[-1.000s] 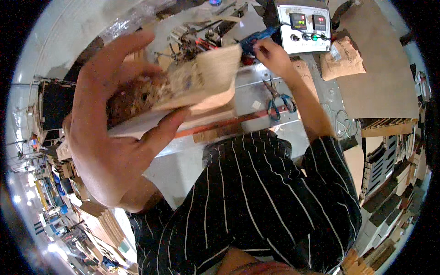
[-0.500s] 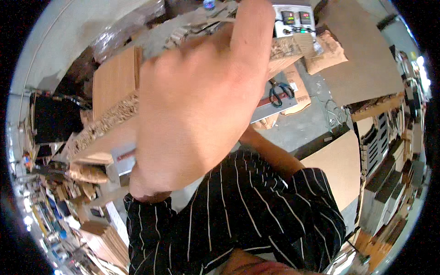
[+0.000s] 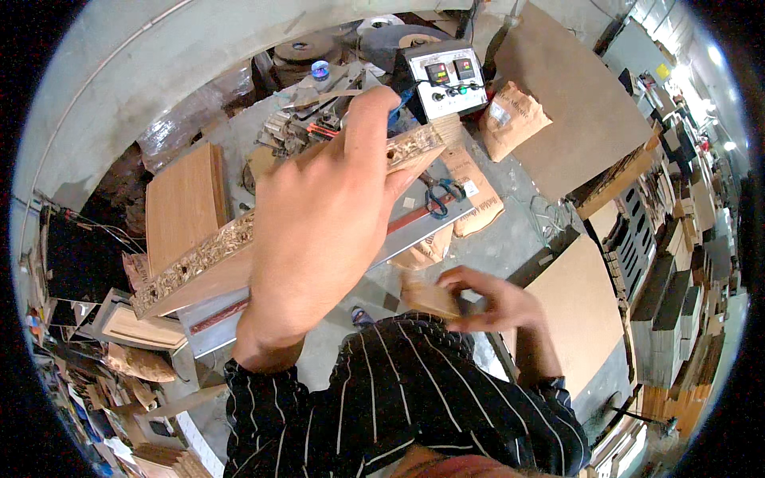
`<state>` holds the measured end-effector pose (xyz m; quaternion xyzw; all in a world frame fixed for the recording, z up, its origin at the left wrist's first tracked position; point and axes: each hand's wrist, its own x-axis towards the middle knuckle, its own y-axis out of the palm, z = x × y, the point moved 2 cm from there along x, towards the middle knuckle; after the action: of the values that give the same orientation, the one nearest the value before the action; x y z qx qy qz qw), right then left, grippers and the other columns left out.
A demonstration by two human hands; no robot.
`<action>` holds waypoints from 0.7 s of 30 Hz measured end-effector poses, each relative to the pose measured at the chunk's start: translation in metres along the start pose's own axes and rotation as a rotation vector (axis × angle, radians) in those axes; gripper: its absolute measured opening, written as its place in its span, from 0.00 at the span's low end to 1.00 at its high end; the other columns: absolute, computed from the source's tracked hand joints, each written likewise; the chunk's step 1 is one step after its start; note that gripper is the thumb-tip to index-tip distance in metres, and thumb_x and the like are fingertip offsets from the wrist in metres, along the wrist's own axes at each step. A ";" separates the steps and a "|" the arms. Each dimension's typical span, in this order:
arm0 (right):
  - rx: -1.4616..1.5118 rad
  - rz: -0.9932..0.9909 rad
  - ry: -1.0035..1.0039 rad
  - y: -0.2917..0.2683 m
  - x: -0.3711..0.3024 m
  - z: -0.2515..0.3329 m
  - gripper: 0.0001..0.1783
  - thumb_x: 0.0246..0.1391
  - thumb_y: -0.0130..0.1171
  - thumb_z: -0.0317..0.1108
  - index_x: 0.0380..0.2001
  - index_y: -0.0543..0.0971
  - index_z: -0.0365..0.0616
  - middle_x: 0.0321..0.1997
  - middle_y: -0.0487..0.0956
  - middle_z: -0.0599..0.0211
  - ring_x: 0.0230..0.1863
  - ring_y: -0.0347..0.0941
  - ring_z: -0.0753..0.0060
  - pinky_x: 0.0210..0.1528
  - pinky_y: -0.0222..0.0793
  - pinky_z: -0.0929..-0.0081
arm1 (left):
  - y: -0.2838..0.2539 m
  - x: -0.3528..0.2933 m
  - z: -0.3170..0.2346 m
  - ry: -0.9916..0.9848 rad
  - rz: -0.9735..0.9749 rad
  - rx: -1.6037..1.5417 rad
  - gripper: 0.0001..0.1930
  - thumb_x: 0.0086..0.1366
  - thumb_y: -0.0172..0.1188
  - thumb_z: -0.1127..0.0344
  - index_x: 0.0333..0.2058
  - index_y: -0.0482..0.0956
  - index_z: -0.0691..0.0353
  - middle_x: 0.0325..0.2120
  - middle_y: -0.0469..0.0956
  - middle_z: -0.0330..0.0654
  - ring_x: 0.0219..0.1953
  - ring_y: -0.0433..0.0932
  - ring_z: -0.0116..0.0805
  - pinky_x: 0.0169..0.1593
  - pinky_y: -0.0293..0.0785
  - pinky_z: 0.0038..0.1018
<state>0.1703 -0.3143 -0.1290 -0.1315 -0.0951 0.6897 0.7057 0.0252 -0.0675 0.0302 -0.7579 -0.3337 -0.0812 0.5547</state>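
My left hand [image 3: 323,227] is closed over the upper edge of a wood-grain chipboard panel [image 3: 203,279], its fingertips hidden behind the hand and board. The panel stands on its long edge, its raw chip edge facing up. Closer to my body, my right hand [image 3: 502,303] has its fingers curled around a tan, wood-coloured piece [image 3: 430,299]; motion blur hides its exact kind. Under the panel runs a grey metal rail with a red strip [image 3: 410,220]. Dark-handled scissors [image 3: 441,196] lie on that rail, to the right of the panel.
A control box with two lit displays [image 3: 446,84] stands at the back, beside a brown paper bag [image 3: 512,121]. Another paper bag [image 3: 476,191] lies near the scissors. Wood-grain boards [image 3: 185,207] lean at left; a large brown sheet [image 3: 570,95] rises at right.
My right hand, earlier mostly hidden behind my left, has come back toward my body and right with the tan piece. My left hand stays on the panel, appearing smaller as the view shifted.
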 end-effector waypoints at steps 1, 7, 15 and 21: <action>-0.007 -0.073 -0.042 -0.017 -0.013 0.031 0.46 0.57 0.82 0.36 0.75 0.72 0.39 0.72 0.80 0.54 0.70 0.78 0.55 0.74 0.71 0.59 | 0.000 -0.002 -0.004 -0.011 -0.010 -0.003 0.35 0.67 0.77 0.60 0.68 0.68 0.50 0.45 0.90 0.50 0.42 0.91 0.59 0.43 0.85 0.50; -0.572 -0.624 -0.205 -0.057 -0.006 0.160 0.45 0.52 0.74 0.30 0.75 0.76 0.37 0.57 0.88 0.49 0.53 0.87 0.55 0.56 0.81 0.62 | -0.002 -0.003 -0.012 -0.031 -0.043 0.061 0.35 0.67 0.78 0.57 0.67 0.69 0.50 0.40 0.90 0.47 0.39 0.91 0.55 0.40 0.85 0.47; -0.894 -0.638 -0.081 -0.060 0.055 0.174 0.41 0.57 0.72 0.37 0.76 0.77 0.55 0.32 0.87 0.49 0.32 0.86 0.40 0.38 0.81 0.53 | 0.005 -0.003 -0.012 0.017 -0.138 0.118 0.34 0.66 0.78 0.55 0.65 0.70 0.49 0.30 0.89 0.45 0.31 0.90 0.52 0.33 0.84 0.45; -0.976 -0.586 -0.128 -0.071 0.074 0.165 0.40 0.58 0.71 0.41 0.76 0.77 0.56 0.28 0.85 0.49 0.30 0.85 0.41 0.36 0.80 0.52 | 0.006 -0.005 -0.012 -0.118 -0.054 0.057 0.36 0.65 0.79 0.56 0.67 0.70 0.46 0.44 0.90 0.45 0.44 0.91 0.52 0.43 0.86 0.49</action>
<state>0.1875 -0.2321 0.0459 -0.3683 -0.4776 0.3479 0.7178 0.0278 -0.0812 0.0277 -0.7360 -0.3883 -0.0417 0.5530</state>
